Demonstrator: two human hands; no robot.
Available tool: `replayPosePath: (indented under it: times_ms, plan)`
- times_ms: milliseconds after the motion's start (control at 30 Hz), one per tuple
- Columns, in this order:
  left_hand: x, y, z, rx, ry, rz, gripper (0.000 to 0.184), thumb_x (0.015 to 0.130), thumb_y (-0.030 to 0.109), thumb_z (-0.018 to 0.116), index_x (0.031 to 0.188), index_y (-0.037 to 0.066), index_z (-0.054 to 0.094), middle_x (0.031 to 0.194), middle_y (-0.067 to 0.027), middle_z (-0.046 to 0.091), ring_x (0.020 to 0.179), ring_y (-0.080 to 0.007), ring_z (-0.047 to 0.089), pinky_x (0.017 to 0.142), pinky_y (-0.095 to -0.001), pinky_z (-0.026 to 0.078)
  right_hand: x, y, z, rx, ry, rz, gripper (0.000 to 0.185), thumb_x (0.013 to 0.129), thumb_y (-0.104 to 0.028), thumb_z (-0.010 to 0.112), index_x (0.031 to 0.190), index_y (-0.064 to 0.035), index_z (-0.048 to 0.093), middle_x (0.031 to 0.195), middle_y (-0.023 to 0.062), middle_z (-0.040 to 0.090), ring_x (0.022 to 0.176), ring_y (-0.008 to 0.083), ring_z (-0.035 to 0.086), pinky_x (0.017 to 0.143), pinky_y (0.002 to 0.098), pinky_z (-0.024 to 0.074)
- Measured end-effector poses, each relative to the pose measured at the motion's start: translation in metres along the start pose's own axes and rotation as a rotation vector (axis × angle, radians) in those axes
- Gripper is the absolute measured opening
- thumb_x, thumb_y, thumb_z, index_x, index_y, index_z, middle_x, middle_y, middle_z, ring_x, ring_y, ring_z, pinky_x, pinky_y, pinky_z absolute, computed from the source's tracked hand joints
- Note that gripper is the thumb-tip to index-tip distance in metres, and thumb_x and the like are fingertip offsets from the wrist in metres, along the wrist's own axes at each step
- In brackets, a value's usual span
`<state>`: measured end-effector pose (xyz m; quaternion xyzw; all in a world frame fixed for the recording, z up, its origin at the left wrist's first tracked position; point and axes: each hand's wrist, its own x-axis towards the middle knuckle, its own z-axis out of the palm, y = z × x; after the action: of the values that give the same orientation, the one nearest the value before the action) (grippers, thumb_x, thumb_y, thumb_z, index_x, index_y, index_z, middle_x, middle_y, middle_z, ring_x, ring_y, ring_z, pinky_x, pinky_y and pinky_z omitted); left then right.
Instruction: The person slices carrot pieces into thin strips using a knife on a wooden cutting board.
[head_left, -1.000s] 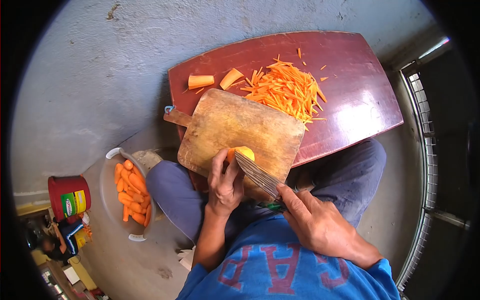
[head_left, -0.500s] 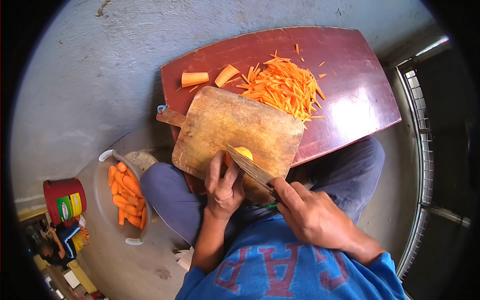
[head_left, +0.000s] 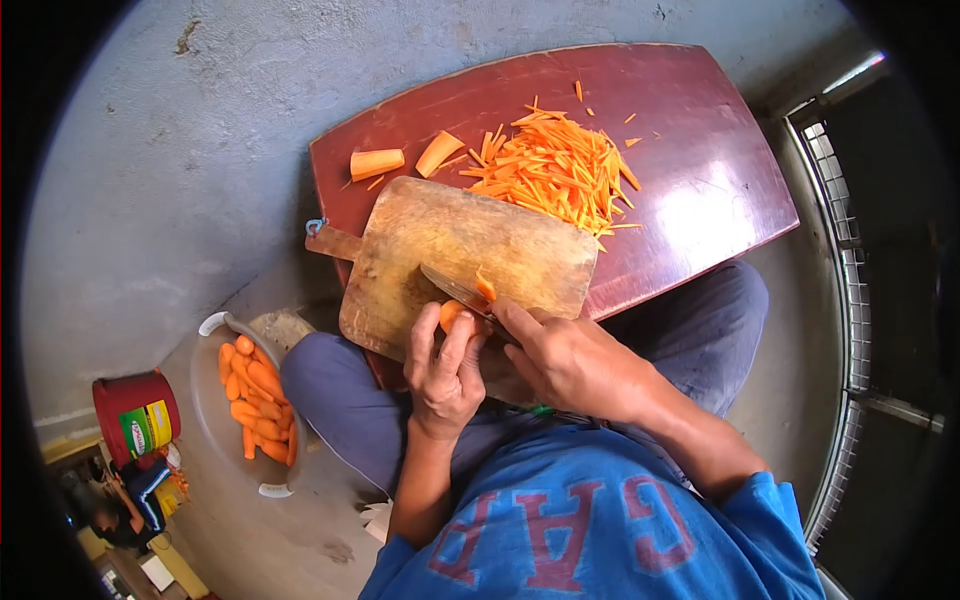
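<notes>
My left hand holds a carrot piece at the near edge of the wooden cutting board. My right hand is closed round the handle of a knife, whose blade lies across the board just beyond the carrot piece. A small cut slice stands on the far side of the blade. Beyond the board, a heap of carrot sticks lies on the red table. Two thick carrot chunks are at the table's left.
A clear tub of whole carrots stands on the floor at the left, beside my knee. Farther left are a red bucket and another person. A metal grille runs along the right.
The knife has come down past the carrot piece, and a small slice now stands apart on the board. My right hand has moved left and forward. The whole view has shifted slightly.
</notes>
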<state>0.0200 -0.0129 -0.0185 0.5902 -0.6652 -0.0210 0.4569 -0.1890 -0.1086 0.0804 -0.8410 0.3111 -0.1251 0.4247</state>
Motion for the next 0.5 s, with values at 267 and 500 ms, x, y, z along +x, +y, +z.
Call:
replayPosePath:
  times_ms: [267, 500]
  plan:
    - [0.002, 0.001, 0.0, -0.008, 0.008, -0.007, 0.046, 0.1, -0.002, 0.081, 0.145, 0.003, 0.072, 0.142, -0.0291, 0.068, 0.119, -0.0477, 0.073, 0.1, -0.0514, 0.063, -0.039, -0.036, -0.026, 0.045, 0.019, 0.05, 0.049, 0.108, -0.009, 0.073, 0.152, 0.001, 0.055, 0.107, 0.0289, 0.074, 0.088, 0.0522, 0.077, 0.072, 0.058, 0.0622]
    - [0.004, 0.002, -0.001, -0.033, 0.019, -0.021, 0.052, 0.094, -0.007, 0.083, 0.144, 0.003, 0.074, 0.139, -0.0275, 0.068, 0.116, -0.0473, 0.074, 0.096, -0.0523, 0.063, -0.067, -0.058, -0.042, -0.02, -0.072, 0.119, 0.062, 0.105, -0.006, 0.075, 0.162, 0.0017, 0.052, 0.107, 0.0252, 0.074, 0.084, 0.0495, 0.077, 0.071, 0.0544, 0.0657]
